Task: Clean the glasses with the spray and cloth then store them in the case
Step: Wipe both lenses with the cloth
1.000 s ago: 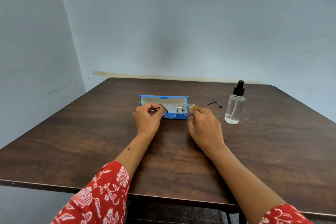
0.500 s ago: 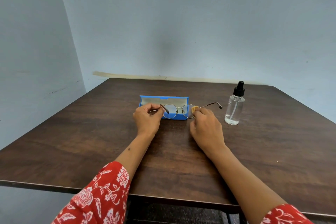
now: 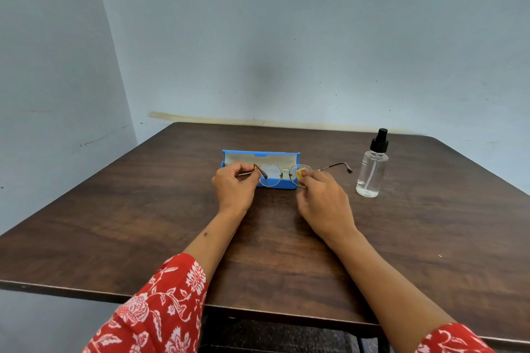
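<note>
Thin metal-framed glasses are held just above the table in front of the open blue case. My left hand pinches the frame at its left hinge, with that temple folded in. My right hand pinches a small yellow cloth against the right lens. The right temple sticks out to the right towards the clear spray bottle with a black pump top, which stands upright and apart from both hands.
The dark wooden table stands in a corner of pale blue walls. Its front edge is close to me and its right edge runs just past the bottle.
My right hand has shifted slightly right and up with the cloth on the right lens. The left hand and the glasses have held their place.
</note>
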A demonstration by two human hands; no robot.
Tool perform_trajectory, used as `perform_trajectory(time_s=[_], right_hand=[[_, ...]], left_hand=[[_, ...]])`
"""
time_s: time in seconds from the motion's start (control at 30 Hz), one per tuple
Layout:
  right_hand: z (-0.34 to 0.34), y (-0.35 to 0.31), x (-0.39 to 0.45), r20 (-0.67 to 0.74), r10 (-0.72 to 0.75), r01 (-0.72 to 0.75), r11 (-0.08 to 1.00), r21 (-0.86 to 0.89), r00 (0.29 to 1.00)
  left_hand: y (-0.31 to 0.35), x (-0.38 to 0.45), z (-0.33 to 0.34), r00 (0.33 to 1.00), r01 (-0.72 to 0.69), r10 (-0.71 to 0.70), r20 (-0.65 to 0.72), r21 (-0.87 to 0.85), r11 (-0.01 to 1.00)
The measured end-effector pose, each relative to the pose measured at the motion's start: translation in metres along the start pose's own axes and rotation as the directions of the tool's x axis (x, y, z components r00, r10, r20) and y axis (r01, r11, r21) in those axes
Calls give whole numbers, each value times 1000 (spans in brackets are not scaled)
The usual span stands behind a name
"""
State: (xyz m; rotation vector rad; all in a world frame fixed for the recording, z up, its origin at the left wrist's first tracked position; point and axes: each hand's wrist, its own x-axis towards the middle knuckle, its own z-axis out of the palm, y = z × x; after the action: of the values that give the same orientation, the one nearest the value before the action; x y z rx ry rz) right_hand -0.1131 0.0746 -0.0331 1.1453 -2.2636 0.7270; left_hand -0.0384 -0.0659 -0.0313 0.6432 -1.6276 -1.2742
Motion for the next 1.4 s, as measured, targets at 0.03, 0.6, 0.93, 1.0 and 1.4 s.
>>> perform_trajectory(time_s=[0.03,0.6,0.93,1.0,1.4], right_hand=[[0,1,0,-2,7,-7,1000,-3,1000],[1,1,-1,30,-17,16,1000,5,999],[-1,1,0,60,-100,96,993,75,993],[0,1,0,52,-91,88,994,69,994],[-1,1,-2,-32,-40,43,996,80,999]], left_hand=[[0,0,0,1000,-2,2,4,1,1000],[-2,0,0,1000,4,-4,3,8,1000],[-1,-1,0,1000,-9,9,3,3,1000],[-1,-1,0,1000,-9,9,5,9,1000],[-2,-1,0,1000,10,-9,14,-39,999]])
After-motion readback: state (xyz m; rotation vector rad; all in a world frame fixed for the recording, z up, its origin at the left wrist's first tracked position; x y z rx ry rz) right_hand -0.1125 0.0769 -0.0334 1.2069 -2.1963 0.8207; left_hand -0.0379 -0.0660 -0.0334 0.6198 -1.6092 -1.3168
